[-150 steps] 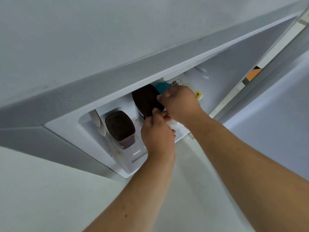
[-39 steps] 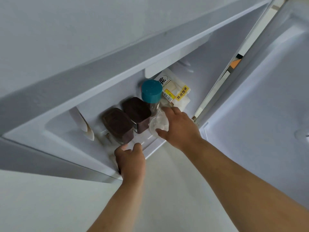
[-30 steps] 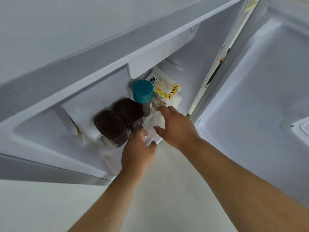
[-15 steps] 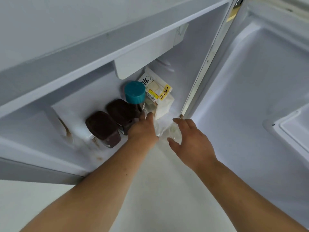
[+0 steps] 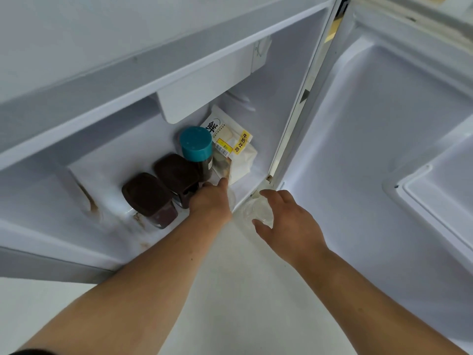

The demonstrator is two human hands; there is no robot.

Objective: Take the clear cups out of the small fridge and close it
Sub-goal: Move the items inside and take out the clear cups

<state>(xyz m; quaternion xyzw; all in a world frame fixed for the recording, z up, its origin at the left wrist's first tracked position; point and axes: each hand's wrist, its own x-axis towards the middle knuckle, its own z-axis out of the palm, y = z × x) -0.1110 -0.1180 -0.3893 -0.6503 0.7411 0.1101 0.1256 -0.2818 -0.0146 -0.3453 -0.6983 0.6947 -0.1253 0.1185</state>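
Observation:
The small fridge point(image 5: 256, 80) stands open, its door point(image 5: 371, 149) swung to the right. My right hand point(image 5: 289, 221) curls loosely around a clear cup point(image 5: 257, 211) just outside the fridge's front edge, thumb and forefinger on either side of it. My left hand point(image 5: 210, 201) reaches inside onto the fridge floor, beside the teal-capped bottle point(image 5: 196, 147). The faint rim of a second clear cup point(image 5: 232, 199) shows at that hand's right edge. Its fingers are hidden behind the back of the hand.
Two brown-lidded jars point(image 5: 148, 196) point(image 5: 178, 175) stand left of my left hand. A white bread bag point(image 5: 234, 152) with a yellow label leans in the back right corner. A door shelf point(image 5: 435, 198) juts out at the right. Pale floor point(image 5: 243, 290) lies below.
My right hand drew the clear cup out of the fridge to its front edge. My left hand moved from the fridge's lip into the space next to the jars.

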